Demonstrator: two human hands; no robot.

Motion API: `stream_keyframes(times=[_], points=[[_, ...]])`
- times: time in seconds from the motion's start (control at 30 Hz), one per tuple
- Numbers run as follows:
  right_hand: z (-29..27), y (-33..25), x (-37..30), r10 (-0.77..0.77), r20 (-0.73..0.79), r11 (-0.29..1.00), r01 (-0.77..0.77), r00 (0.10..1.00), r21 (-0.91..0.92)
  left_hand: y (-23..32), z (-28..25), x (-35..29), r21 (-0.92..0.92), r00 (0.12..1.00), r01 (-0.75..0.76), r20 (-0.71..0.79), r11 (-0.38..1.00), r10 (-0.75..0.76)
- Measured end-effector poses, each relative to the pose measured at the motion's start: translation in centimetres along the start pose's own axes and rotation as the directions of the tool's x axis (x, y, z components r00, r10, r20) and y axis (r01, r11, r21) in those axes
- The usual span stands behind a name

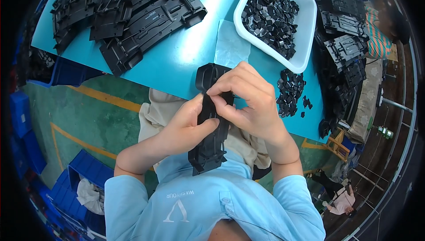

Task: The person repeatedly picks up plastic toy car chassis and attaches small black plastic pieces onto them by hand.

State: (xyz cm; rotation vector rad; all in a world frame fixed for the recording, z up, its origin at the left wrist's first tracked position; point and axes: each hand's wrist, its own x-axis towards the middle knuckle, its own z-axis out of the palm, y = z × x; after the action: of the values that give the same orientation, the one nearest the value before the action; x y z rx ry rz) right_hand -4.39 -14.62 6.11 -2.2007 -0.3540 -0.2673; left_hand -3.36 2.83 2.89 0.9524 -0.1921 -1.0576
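Note:
A long black moulded plastic panel [208,150] is held upright against my lap, below the table's near edge. My left hand [183,121] grips it from the left side, thumb lying across its face. My right hand [248,95] is closed in a pinch at the panel's upper part, its fingertips meeting those of the left hand. Whatever sits between the right fingertips is hidden. To the right of that hand, a loose pile of small black plastic pieces [290,91] lies on the blue table [186,75].
A white tub [312,24] holds many small black pieces. Similar black panels [155,24] are stacked at the far left, with more panels [347,42] at the right. A clear plastic bag [231,42] lies beside the tub. Blue crates [86,168] stand on the floor; another person [341,200] is at right.

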Motion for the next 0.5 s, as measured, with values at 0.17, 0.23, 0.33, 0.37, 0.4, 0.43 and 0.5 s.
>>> stream_keyframes(times=[0.17, 0.23, 0.33, 0.37, 0.4, 0.43, 0.5], points=[[-0.2, -0.2, 0.0, -0.004, 0.01, 1.0, 0.004, 1.0, -0.008, -0.4, 0.4, 0.0, 0.073, 0.997, -0.072, -0.024, 0.995, 0.074], [-0.4, -0.3, 0.1, -0.006, 0.022, 1.0, 0.007, 1.0, -0.01, -0.6, 0.6, -0.1, 0.2, 0.992, -0.109, -0.046, 0.974, 0.12], [-0.6, -0.4, 0.2, -0.027, 0.033, 0.999, 0.026, 0.999, 0.022, -1.1, 0.4, -0.3, 0.365, 0.986, -0.146, -0.021, 0.92, 0.165], [-0.5, -0.5, 0.3, -0.033, 0.028, 0.998, 0.032, 0.999, 0.046, -1.2, 0.4, -0.4, 0.365, 0.986, -0.145, -0.021, 0.92, 0.164], [-0.5, -0.5, 0.3, -0.039, 0.021, 0.997, 0.038, 0.999, 0.069, -1.3, 0.4, -0.4, 0.487, 0.98, -0.165, -0.02, 0.857, 0.2], [-0.5, -0.4, 0.3, -0.039, 0.021, 0.997, 0.037, 0.999, 0.069, -1.4, 0.4, -0.5, 0.601, 0.972, -0.18, -0.014, 0.779, 0.235], [-0.6, -0.3, 0.4, -0.064, 0.014, 0.995, 0.063, 0.998, 0.076, -1.5, 0.4, -0.5, 0.618, 0.97, -0.187, -0.007, 0.763, 0.243]])
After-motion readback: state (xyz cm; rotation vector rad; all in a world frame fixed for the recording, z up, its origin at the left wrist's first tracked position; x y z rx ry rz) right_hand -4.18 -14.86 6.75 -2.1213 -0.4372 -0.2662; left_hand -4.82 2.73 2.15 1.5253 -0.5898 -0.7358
